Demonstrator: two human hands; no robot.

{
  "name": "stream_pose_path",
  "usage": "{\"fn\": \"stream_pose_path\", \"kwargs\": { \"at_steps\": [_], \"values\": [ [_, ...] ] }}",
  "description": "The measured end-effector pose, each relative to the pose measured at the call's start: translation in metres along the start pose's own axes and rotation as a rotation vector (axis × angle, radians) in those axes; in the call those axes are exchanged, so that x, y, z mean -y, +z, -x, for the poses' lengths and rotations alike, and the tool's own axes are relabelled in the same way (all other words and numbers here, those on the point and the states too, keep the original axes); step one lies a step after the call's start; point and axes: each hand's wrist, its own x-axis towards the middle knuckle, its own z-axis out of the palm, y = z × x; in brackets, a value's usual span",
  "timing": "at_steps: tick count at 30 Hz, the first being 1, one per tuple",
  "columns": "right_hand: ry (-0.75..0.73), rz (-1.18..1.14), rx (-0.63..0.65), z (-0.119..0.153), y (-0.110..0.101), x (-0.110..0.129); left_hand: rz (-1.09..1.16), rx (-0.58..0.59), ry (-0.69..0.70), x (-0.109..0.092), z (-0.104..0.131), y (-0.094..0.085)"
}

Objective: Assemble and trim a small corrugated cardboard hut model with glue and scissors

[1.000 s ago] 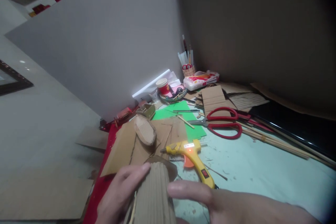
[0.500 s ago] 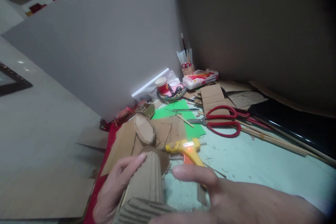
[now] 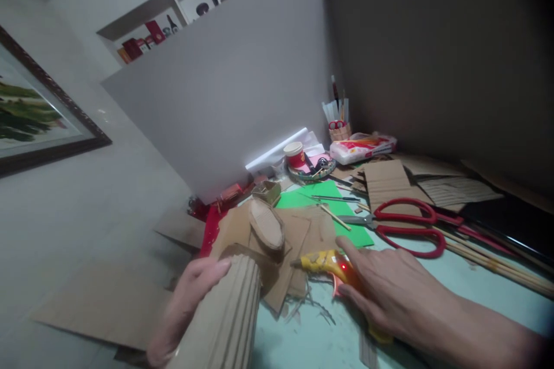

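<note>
My left hand (image 3: 188, 300) is closed on a long piece of corrugated cardboard (image 3: 225, 317), thumb along its upper edge. The cardboard rises from the bottom of the view, its ridges running lengthwise. My right hand (image 3: 376, 282) is wrapped round a yellow hot glue gun (image 3: 321, 260), with a finger over its top and the thumb near the orange trigger (image 3: 336, 284). A small red light glows on the gun's side. Its nozzle points left, toward an oval cardboard piece (image 3: 266, 225) on brown cardboard sheets. The gun's grip is partly hidden by my hand.
Large red-handled scissors (image 3: 407, 225) lie on the right, beside thin wooden sticks (image 3: 493, 262). Behind are a green sheet (image 3: 314, 191), a red paper cup (image 3: 295, 157) and a small cardboard box (image 3: 266, 192). Cardboard scraps (image 3: 385, 181) lie at the back right.
My right hand has left the cardboard piece and closed round the glue gun. My left hand still holds the cardboard. The view has tilted up and turned left.
</note>
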Motion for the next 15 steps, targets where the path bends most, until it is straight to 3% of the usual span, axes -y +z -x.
{"fn": "stream_pose_path", "kwargs": {
  "at_steps": [3, 9, 13, 15],
  "values": [
    [0.002, -0.053, 0.061, 0.003, 0.001, 0.001, 0.044, -0.071, 0.105, -0.017, -0.004, 0.011],
    [0.030, -0.220, 0.133, 0.010, -0.009, 0.006, 0.066, -0.143, 0.099, -0.027, -0.004, 0.022],
    [0.157, -0.391, 0.090, 0.000, -0.024, 0.006, 0.073, -0.149, 0.119, -0.024, -0.001, 0.023],
    [0.263, -0.496, -0.037, -0.009, -0.034, 0.004, 0.064, -0.121, 0.129, -0.023, 0.001, 0.023]
  ]
}}
